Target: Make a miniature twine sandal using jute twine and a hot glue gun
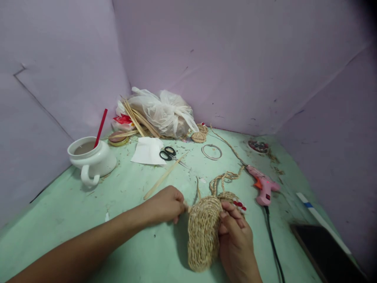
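Note:
A miniature-slipper-like oblong pad of coiled, braided straw cord (203,236) stands tilted up over the table in front of me. My right hand (237,237) is closed on its right edge, thumb on the near face. At the pad's upper left, my left hand (166,204) is closed in a pinch on a short straw end (186,206) beside it. Partly hidden behind the pad is another straw piece (228,196) with red beads (240,205). Braided straw cord (224,177) trails from there toward the pink glue gun (262,184).
Scissors (167,154) lie by white paper (149,151) and a straw strip (165,179). A white pot (94,157) holds a red stick (101,127). At the back are a plastic bag (165,114), a wire ring (211,152) and a bead dish (258,146). A dark phone-like slab (324,253) lies right.

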`<action>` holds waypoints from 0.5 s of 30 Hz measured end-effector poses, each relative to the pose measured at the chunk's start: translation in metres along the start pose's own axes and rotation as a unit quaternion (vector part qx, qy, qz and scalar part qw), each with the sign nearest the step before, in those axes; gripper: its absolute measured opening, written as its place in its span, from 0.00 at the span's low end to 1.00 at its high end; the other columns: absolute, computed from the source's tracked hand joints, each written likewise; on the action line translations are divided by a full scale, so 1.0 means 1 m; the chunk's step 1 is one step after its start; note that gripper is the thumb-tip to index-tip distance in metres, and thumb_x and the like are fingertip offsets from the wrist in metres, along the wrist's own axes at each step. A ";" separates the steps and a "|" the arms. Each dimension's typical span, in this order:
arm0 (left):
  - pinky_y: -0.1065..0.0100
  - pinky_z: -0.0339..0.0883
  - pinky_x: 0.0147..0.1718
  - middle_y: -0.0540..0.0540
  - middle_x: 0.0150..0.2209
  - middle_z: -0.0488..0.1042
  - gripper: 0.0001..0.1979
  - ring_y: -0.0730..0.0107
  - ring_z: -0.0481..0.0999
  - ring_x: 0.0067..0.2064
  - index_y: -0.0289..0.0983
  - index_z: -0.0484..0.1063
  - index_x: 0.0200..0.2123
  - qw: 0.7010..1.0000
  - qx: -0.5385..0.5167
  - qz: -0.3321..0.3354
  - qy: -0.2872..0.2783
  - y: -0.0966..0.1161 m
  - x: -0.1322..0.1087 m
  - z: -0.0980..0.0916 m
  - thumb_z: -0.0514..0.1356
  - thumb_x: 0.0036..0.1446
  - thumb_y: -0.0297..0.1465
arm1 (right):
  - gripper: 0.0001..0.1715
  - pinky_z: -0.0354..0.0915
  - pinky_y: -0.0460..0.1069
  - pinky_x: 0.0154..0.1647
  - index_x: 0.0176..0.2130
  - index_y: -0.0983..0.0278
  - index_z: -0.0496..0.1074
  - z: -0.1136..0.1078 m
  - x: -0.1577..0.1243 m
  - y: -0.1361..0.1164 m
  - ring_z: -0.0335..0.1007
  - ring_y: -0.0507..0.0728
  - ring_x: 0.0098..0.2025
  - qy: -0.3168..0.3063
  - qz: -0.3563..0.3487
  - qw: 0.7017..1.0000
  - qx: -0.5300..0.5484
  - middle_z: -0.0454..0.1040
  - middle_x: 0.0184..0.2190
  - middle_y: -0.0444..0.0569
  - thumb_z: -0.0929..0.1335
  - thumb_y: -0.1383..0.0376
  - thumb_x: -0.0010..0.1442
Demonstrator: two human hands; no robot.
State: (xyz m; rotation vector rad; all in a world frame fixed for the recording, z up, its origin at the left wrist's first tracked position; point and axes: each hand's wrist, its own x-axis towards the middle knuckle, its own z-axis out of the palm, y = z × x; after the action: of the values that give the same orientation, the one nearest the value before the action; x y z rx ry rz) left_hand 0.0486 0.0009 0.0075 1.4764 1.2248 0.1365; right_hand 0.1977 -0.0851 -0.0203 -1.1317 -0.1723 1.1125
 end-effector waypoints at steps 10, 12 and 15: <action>0.72 0.50 0.21 0.53 0.18 0.62 0.16 0.74 0.59 0.23 0.34 0.72 0.20 0.987 0.083 0.140 -0.004 0.019 -0.034 -0.001 0.60 0.44 0.42 | 0.19 0.66 0.43 0.29 0.28 0.60 0.68 0.000 -0.003 0.002 0.68 0.48 0.26 -0.018 -0.045 0.997 0.053 0.72 0.25 0.38 0.78 0.63 0.37; 0.72 0.56 0.26 0.51 0.23 0.67 0.13 0.71 0.64 0.27 0.33 0.72 0.23 0.986 0.015 0.164 0.004 0.019 -0.030 -0.001 0.59 0.45 0.39 | 0.15 0.65 0.43 0.30 0.27 0.59 0.67 -0.002 -0.008 0.003 0.67 0.48 0.28 -0.063 -0.070 0.995 0.041 0.70 0.26 0.38 0.76 0.64 0.43; 0.69 0.60 0.34 0.49 0.26 0.69 0.11 0.68 0.67 0.32 0.32 0.71 0.26 0.979 -0.024 0.201 0.009 0.020 -0.023 -0.017 0.57 0.46 0.36 | 0.11 0.66 0.49 0.39 0.30 0.58 0.67 -0.007 -0.014 -0.004 0.70 0.54 0.37 -0.173 -0.097 0.980 0.021 0.73 0.33 0.43 0.73 0.62 0.48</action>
State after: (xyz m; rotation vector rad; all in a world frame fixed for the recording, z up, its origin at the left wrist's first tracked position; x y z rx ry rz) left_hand 0.0386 -0.0004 0.0411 1.6669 0.9165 0.4494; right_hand 0.1974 -0.0999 -0.0149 -0.8558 -0.5175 1.1251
